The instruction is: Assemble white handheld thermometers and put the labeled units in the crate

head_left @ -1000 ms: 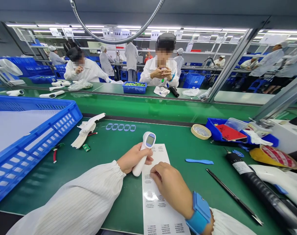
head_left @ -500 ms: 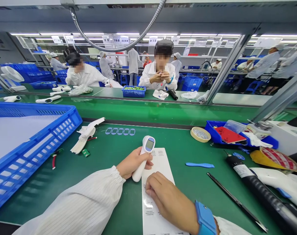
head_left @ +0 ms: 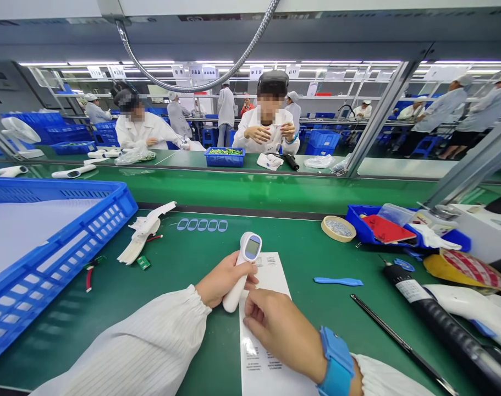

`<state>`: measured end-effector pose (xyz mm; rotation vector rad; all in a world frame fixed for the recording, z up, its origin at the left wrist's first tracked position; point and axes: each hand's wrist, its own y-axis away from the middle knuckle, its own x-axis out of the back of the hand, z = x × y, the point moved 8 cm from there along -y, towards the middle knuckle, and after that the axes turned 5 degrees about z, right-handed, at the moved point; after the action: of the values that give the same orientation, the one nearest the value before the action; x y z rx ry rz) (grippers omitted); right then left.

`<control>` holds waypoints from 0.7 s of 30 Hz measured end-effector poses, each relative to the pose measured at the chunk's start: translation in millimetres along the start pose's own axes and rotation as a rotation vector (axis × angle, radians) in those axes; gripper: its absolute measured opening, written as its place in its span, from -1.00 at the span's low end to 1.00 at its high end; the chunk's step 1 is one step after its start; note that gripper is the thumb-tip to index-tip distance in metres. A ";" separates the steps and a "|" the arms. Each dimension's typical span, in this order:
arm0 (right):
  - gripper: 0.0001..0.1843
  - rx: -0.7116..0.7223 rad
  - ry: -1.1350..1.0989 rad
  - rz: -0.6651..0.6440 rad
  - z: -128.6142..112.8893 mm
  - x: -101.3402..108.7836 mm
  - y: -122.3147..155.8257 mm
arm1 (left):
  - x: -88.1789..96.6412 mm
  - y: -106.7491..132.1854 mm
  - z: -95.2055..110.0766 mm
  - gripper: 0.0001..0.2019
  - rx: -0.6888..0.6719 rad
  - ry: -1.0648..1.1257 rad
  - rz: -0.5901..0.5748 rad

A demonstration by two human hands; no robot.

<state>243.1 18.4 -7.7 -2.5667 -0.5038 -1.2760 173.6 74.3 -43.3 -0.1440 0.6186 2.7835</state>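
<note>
A white infrared thermometer (head_left: 238, 280) with a blue-framed grey display leans up and to the right in my left hand (head_left: 219, 281), whose fingers are closed round its handle. Just to the right, a white sheet of printed labels (head_left: 256, 360) lies lengthwise on the green bench. My right hand (head_left: 281, 330), with a blue band at the wrist, rests over this sheet near its left edge. Its fingers are curled and pressed together close below the handle; what is between them, if anything, is hidden.
Left stands a blue crate (head_left: 60, 264), with an opened white housing (head_left: 145, 234) and a small green circuit board (head_left: 143, 262) beside it. Blue frames (head_left: 203, 225) lie in a row. On the right are a blue pry tool (head_left: 339, 281), tweezers (head_left: 398, 341), an electric screwdriver (head_left: 435, 324) and a screw dish (head_left: 338, 228).
My right hand has shifted slightly left and its fingers have curled a little differently. My left hand keeps the thermometer almost still. Across the bench, a co-worker's hands have moved apart.
</note>
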 end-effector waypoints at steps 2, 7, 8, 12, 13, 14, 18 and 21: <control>-0.81 0.022 0.023 -0.010 -1.1 0.1 0.5 | 0.1 0.0 0.3 -0.78 0.000 0.002 0.001; -0.83 0.095 0.146 -0.031 -6.6 -2.0 -0.3 | 0.3 0.6 1.1 -0.77 0.001 -0.006 0.003; -0.82 0.116 0.182 -0.034 -7.8 -3.2 0.0 | 0.3 0.8 1.2 -0.77 0.001 -0.010 0.002; -0.74 0.247 0.323 -0.076 -13.4 -10.5 7.1 | 0.7 0.7 0.9 -0.76 -0.001 -0.025 0.006; -0.73 0.303 0.360 -0.087 -16.1 -11.6 11.1 | 0.8 0.4 0.6 -0.76 -0.002 -0.028 0.007; -0.73 0.361 0.386 -0.093 -19.2 -11.5 15.8 | 0.9 -0.1 0.3 -0.75 -0.003 -0.030 0.008; -0.79 0.396 0.148 -0.082 -26.2 8.3 26.7 | 1.2 -1.5 0.0 -0.76 -0.017 -0.035 0.005; -0.83 0.233 -0.237 -0.032 -18.2 34.5 16.6 | 0.1 -0.4 0.1 -0.77 -0.023 -0.051 -0.015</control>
<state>255.9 3.7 30.0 -2.5293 -0.6973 -0.8663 173.7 74.8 -43.4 -0.0814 0.5714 2.7714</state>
